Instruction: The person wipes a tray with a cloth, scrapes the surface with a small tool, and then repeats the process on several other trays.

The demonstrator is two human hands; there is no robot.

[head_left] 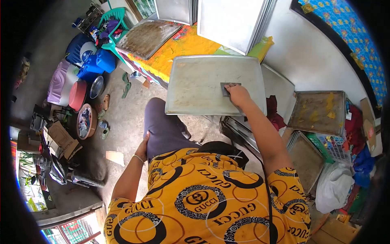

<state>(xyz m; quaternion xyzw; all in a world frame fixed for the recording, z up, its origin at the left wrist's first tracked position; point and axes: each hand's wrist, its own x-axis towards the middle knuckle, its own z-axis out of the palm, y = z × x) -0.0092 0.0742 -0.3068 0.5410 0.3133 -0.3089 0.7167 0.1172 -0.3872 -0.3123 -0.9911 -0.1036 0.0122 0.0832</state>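
Note:
My right hand (236,94) is closed on a dark grey, flat square pad (224,88), possibly sandpaper. The pad is pressed against the upper face of a large metal baking tray (195,85), right of its middle. Faint brownish smears mark the tray's dull surface, and its near edge lies close to my knee. What props the tray from below is mostly hidden. Down at my thigh (162,126), my left hand (142,145) rests against the trousers with its fingers extended and holds nothing; part of it is out of sight.
Behind the tray, a table with an orange cloth (178,46) bears a stained tray (148,36) and upright stacked trays (231,24). More dirty trays (317,112) lean at the right beside a plastic crate (335,146). Basins (77,95), blue jugs (91,69) and slippers (126,87) occupy the left floor.

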